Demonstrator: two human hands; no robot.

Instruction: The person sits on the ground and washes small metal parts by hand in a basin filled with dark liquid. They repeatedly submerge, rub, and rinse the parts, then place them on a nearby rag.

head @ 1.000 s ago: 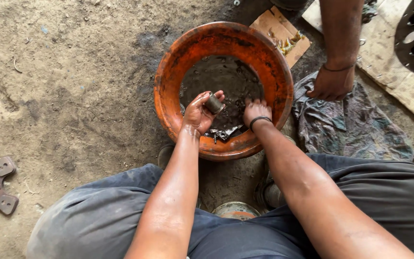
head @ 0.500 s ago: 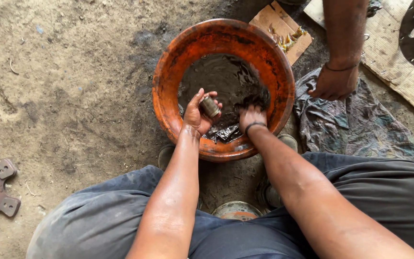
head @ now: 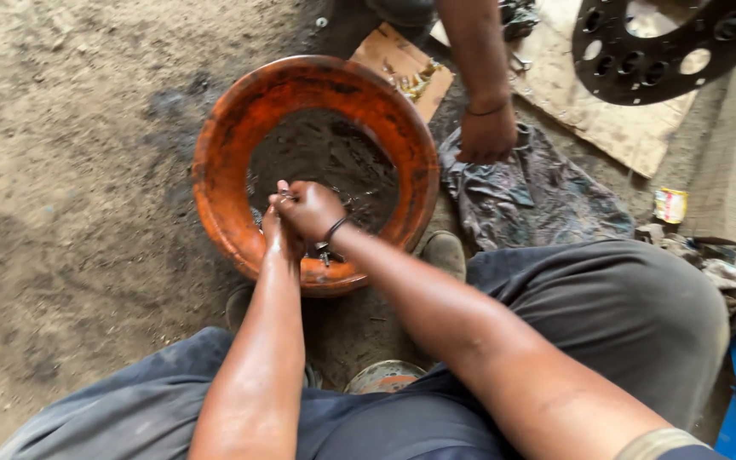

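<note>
Basin (head: 223, 162) held both your hands: right hand (head: 313, 209) fisted over left hand (head: 273, 232), fingers curled; contents hidden.

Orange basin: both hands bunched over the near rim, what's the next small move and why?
Probably part the hands slightly and lower the piece into the dark liquid. The right hand is closed over the left hand above the orange basin, with only a glint of a small metal part showing between them, so whatever they hold is mostly hidden.

Bare forearms, dark wristband (head: 334, 230), grey trousers (head: 606, 298).
</note>
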